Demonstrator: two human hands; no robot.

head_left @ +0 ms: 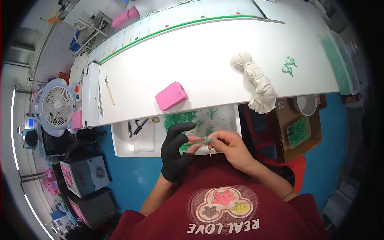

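My left hand [176,151] wears a black glove with the tips of some fingers bare. Its fingertips pinch a small green branching piece [206,139] over the open drawer. Close against it is my bare right hand [234,150], closed on a thin pale pointed tool [211,151] that slants downward beside the green piece. Below and beyond my hands, the white drawer [120,149] holds a heap of green branching pieces [180,119], with a few more scattered to its right. Dark pens [140,127] lie at the drawer's left.
On the white table [208,52] sit a pink block [172,96], a bundled white cloth [256,80] and loose green pieces [289,67]. A slim knife [109,91] and tweezers [100,100] lie left, near a fan [58,105]. At right, a cardboard box [288,150] contains a green-filled tray [298,133].
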